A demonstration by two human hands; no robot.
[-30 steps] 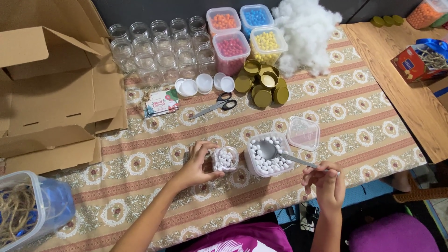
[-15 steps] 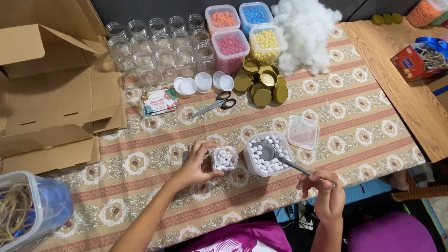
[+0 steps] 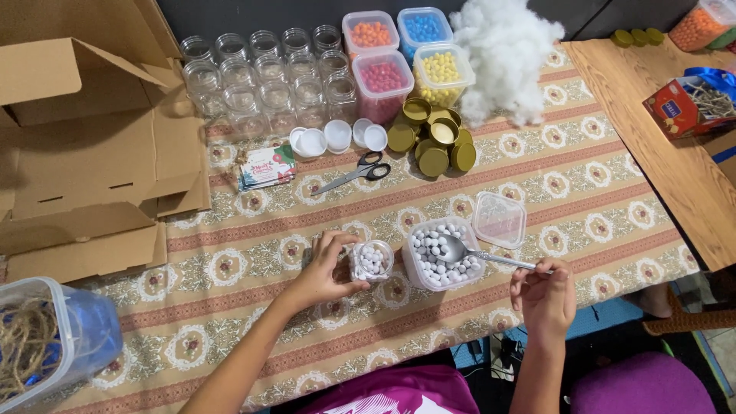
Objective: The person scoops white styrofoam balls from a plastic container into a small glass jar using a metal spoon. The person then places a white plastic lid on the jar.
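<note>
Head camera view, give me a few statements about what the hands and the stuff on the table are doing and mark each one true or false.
1. The left hand holds a small jar with white beads in it. True.
2. The right hand holds the scissors. False: it holds a spoon; the scissors lie untouched further up the table.
3. The spoon's bowl is over the tub of white beads. True.
4. The tub's lid is shut on it. False: it lies beside the tub.
5. The gold lids are screwed onto the empty jars. False: they lie in a loose pile.
</note>
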